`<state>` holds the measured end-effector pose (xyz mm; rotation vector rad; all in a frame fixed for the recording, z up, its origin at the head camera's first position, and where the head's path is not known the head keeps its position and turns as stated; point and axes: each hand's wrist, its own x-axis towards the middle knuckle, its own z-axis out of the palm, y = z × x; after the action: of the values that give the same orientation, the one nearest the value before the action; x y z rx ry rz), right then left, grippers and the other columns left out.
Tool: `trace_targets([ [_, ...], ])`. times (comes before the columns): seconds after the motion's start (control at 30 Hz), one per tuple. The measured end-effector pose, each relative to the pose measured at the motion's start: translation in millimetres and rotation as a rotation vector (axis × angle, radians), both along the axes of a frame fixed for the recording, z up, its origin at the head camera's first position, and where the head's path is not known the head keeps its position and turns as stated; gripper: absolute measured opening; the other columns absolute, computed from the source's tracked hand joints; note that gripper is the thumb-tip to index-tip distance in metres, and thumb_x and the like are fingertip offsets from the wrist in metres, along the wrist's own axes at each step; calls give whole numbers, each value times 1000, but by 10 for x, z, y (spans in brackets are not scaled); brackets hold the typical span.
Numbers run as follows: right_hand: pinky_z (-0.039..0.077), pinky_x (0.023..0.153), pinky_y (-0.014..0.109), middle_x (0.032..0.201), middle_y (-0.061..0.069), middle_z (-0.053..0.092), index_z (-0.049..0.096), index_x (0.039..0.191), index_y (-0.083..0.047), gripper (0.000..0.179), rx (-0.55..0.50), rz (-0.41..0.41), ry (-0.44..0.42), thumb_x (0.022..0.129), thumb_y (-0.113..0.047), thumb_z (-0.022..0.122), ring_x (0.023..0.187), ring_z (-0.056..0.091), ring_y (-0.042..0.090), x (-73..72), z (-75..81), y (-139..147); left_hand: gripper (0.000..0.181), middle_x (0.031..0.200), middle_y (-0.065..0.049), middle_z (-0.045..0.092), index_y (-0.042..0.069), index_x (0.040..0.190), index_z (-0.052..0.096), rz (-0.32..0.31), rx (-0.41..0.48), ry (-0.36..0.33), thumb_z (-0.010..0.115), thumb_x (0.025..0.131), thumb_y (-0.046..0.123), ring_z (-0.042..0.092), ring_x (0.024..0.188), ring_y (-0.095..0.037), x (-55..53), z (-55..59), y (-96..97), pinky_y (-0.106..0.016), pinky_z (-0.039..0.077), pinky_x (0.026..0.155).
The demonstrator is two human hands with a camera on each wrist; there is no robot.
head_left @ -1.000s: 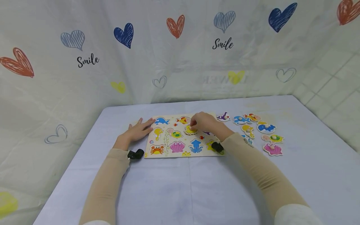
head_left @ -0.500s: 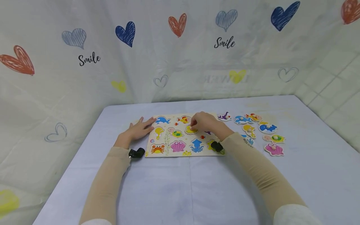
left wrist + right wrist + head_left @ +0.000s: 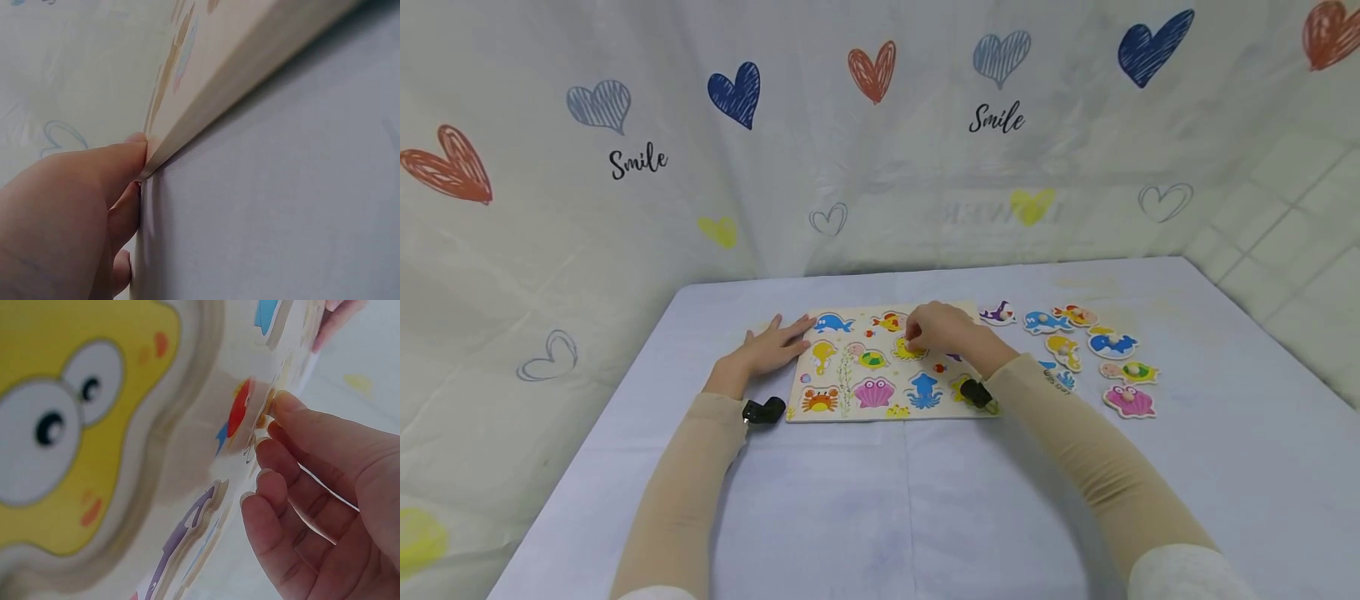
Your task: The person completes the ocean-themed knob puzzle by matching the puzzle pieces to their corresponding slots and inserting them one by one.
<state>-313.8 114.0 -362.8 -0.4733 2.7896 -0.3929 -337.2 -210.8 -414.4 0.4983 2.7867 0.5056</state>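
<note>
A wooden puzzle board (image 3: pixel 857 407) with painted sea animals lies flat on the table. My right hand (image 3: pixel 942 327) is over its upper middle and pinches the small wooden knob (image 3: pixel 267 412) of a yellow sea-animal puzzle piece (image 3: pixel 913 353) between thumb and index finger. That piece lies at the yellow recess, partly hidden by the fingers. My left hand (image 3: pixel 769 347) rests at the board's left edge, fingers spread and straight. In the left wrist view its thumb (image 3: pixel 122 164) touches the board's corner.
Loose knobbed pieces lie right of the board: a pink shell (image 3: pixel 1129 400), a turtle (image 3: pixel 1129 372), a blue one (image 3: pixel 1112 343), a whale (image 3: pixel 1047 322), a yellow seahorse (image 3: pixel 1063 350), a purple one (image 3: pixel 997 313) and others. A printed curtain (image 3: pixel 910 167) hangs behind the table.
The yellow piece, earlier raised with its pale rim showing, now lies lower, lined up with its recess. My right hand still pinches it; the left hand stays put.
</note>
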Motion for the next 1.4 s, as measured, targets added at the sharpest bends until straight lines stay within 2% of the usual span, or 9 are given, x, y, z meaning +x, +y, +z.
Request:
trace_targets([
  [0.23, 49, 80, 35, 98, 4, 68, 75, 105, -12, 16, -1, -8, -7, 97, -26, 74, 90, 58, 22, 24, 19, -9, 64, 171, 0, 13, 27, 165, 22, 9, 5, -17, 41, 108, 50, -7, 155, -41, 2, 4, -4, -75, -9, 112],
  [0.4, 49, 83, 37, 104, 4, 67, 76, 111, -15, 24, -22, -5, 5, 95, -32, 76, 94, 57, 23, 26, 42, 70, 65, 171, -1, 13, 27, 165, 22, 5, -2, -15, 40, 108, 51, -7, 155, -42, -2, 6, 5, -76, -9, 112],
  [0.53, 50, 84, 39, 104, 5, 67, 76, 116, -14, 26, -62, 22, 38, 95, -29, 76, 95, 58, 24, 45, 99, 207, 65, 171, 0, 13, 27, 165, 22, 0, -1, -6, 40, 108, 51, -6, 155, -41, -2, 19, 21, -76, -8, 112],
  [0.7, 52, 85, 41, 103, 6, 71, 75, 118, -6, 24, -172, 82, 94, 97, -18, 73, 95, 62, 24, 86, 201, 433, 64, 171, 1, 14, 28, 165, 23, -1, 5, -3, 41, 108, 50, -4, 155, -41, -17, 24, 27, -76, -8, 112],
  [0.87, 53, 80, 40, 102, 8, 71, 75, 117, -4, 22, -246, 68, 114, 99, -15, 71, 90, 62, 24, 118, 255, 662, 64, 171, 0, 14, 28, 165, 23, 3, 9, -11, 41, 108, 50, -5, 155, -41, -27, 30, 26, -75, -8, 112],
  [1.03, 53, 79, 40, 102, 8, 71, 74, 119, -3, 23, -270, 38, 107, 99, -13, 70, 90, 60, 25, 156, 252, 853, 65, 171, 0, 13, 27, 165, 22, 6, 4, -13, 41, 108, 51, -5, 155, -41, -13, 31, 20, -75, -8, 112],
  [1.4, 53, 78, 35, 100, 3, 70, 74, 117, -5, 22, -303, 55, 67, 99, -15, 71, 88, 58, 23, 360, 212, 1178, 65, 171, -1, 13, 27, 165, 22, 11, 10, -28, 41, 108, 51, -6, 155, -41, 19, 51, -1, -75, -8, 113],
])
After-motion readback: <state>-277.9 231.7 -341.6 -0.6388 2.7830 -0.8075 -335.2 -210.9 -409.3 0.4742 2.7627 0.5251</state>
